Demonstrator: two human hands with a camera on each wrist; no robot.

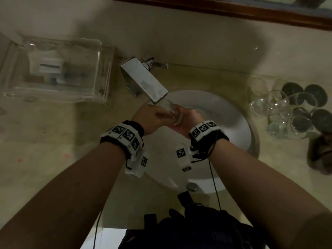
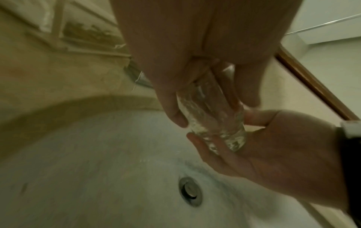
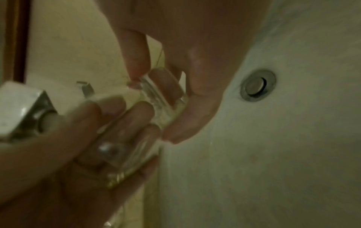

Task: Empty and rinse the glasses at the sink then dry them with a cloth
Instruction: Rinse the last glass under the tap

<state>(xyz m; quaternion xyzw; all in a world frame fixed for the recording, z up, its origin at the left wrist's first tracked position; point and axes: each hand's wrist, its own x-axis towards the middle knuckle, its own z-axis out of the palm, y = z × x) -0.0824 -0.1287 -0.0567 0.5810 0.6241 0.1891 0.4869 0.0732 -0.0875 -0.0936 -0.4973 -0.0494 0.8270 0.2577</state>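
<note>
A clear glass (image 1: 172, 112) is tilted just under the square chrome faucet spout (image 1: 143, 81), above the white sink (image 1: 224, 112). My left hand (image 1: 158, 114) grips the upper part, thumb and fingers curled round the glass (image 2: 213, 123). My right hand (image 1: 185, 119) holds the thick base from below, fingers and thumb pinching the glass (image 3: 162, 95). The glass looks wet, with bubbles or drops along its wall. Several more clear glasses (image 1: 280, 105) stand grouped on the counter to the right of the sink.
Dark round coasters (image 1: 316, 94) lie among the glasses at the right. A dark brown object (image 1: 319, 151) sits at the counter's right edge. A clear box (image 1: 53, 69) stands on the counter at the left. The drain (image 2: 190, 191) lies below my hands.
</note>
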